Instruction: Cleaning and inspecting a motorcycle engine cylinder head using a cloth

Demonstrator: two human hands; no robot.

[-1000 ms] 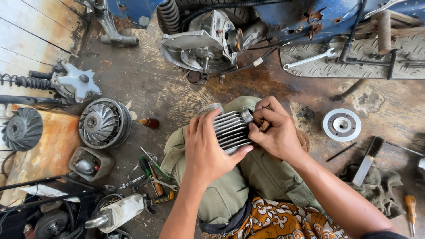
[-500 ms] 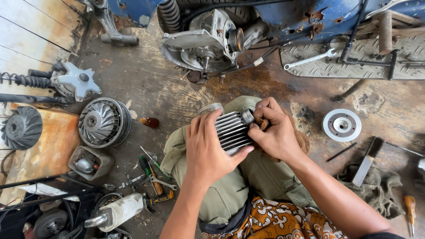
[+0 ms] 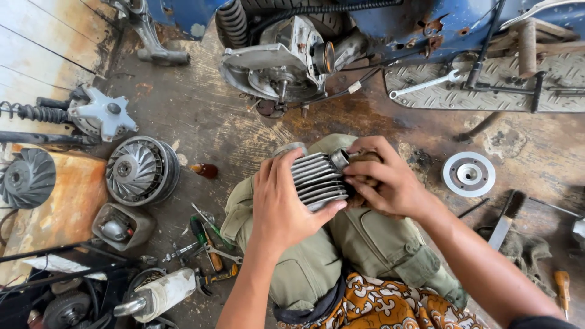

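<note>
Gripping a finned metal cylinder [image 3: 317,181] between both hands, you've got it held above your lap, over the green trousers [image 3: 365,244]. Your left hand [image 3: 283,204] wraps the near-left side of it, fingers curled over the top and thumb pressed under the lowest fins, closed firmly round the part. Your right hand [image 3: 387,180] sits on the opposite end, fingers folded down over the cylinder's right face and pinched on a brownish scrap there; what exactly that scrap is, you can't tell from here. A short round metal stub [image 3: 339,158] pokes out at the top right of the fins, just beside your right fingertips. So the cylinder lies squarely between the two hands, touching both, tilted a little with its fins running left to right.

Around you on the floor [image 3: 201,122]: a ribbed round fan wheel [image 3: 141,170] to the left, a dark fan [image 3: 27,178] on the orange board further left, a spring and hub [image 3: 97,114] above them. Pliers and screwdrivers [image 3: 207,240] lie by your left knee. Off to the right, a flat silver disc [image 3: 468,174] and a brush [image 3: 507,214], well apart from the hands. Up top, the engine [image 3: 274,64] of a blue scooter.
</note>
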